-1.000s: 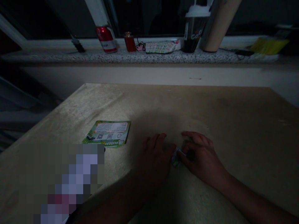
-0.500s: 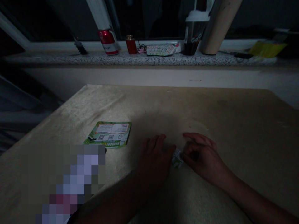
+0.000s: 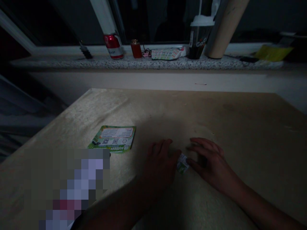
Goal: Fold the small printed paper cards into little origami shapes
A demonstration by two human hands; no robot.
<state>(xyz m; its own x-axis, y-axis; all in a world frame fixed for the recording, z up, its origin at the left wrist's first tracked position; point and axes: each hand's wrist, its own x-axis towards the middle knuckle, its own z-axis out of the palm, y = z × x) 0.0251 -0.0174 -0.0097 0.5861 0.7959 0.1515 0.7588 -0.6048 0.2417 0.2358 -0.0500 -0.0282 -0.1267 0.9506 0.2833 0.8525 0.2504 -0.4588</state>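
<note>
Right hand [image 3: 212, 163] has parted its fingers at the edge of a small printed piece [image 3: 182, 165]

Half a second ago the right thumb and index finger were curled close together; now they stand apart, with a gap between their tips. The thumb tip lies at the right edge of the piece, and whether it touches cannot be told. More of the piece shows than a second ago. It rests between the two hands, its face white and green, with print too small to read.

The left hand [image 3: 160, 163] has held nearly the same place, its fingers loosely spread over the tabletop [image 3: 216, 111]. Its thumb reaches the piece's upper left edge; in such dim light, how firmly it presses cannot be told.

Left of both hands, well apart from the piece, lies a green and white printed packet [image 3: 116, 137]. A pixelated patch [image 3: 81, 185] covers the area just nearer than that.

Beyond the tabletop, a speckled windowsill [image 3: 134, 65] carries a red and white can [image 3: 113, 47], a small red bottle [image 3: 136, 49], a crumpled wrapper [image 3: 166, 54], a lidded cup [image 3: 198, 38] of dark liquid, a tan tube [image 3: 225, 32] and something yellow [image 3: 274, 52].
</note>
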